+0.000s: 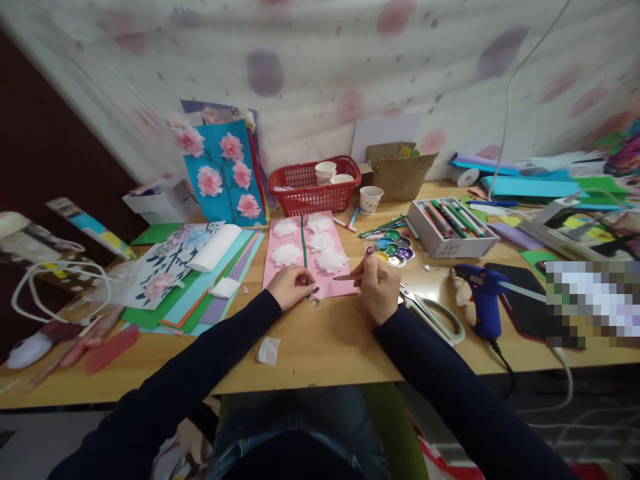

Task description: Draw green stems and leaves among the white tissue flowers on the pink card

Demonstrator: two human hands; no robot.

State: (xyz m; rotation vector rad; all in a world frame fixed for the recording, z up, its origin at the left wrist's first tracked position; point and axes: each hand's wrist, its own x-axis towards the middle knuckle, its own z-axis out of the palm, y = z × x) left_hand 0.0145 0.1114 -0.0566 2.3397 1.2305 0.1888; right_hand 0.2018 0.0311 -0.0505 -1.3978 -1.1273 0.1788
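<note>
A pink sheet of card (270, 270) lies on the wooden table, with several white ruffled paper flowers (287, 255) on it. Down its middle runs a green stem (304, 241). My left hand (290, 288) is at the sheet's lower edge, thumb and fingertips pinched around the stem's low end. My right hand (379, 287) is closed around a thin brown pointed stick (345, 277), whose tip points left over the card's lower right; whether it is a pencil or a brush I cannot tell. Scissors (433, 317) lie right beside my right hand.
Behind the card stands a red basket (315, 200) with paper cups. To the right are a paint palette (395, 248), a box of markers (453, 243), a blue glue gun (477, 300) and a dark phone (525, 300). Coloured paper (200, 313) and a blue flower picture (225, 167) are left.
</note>
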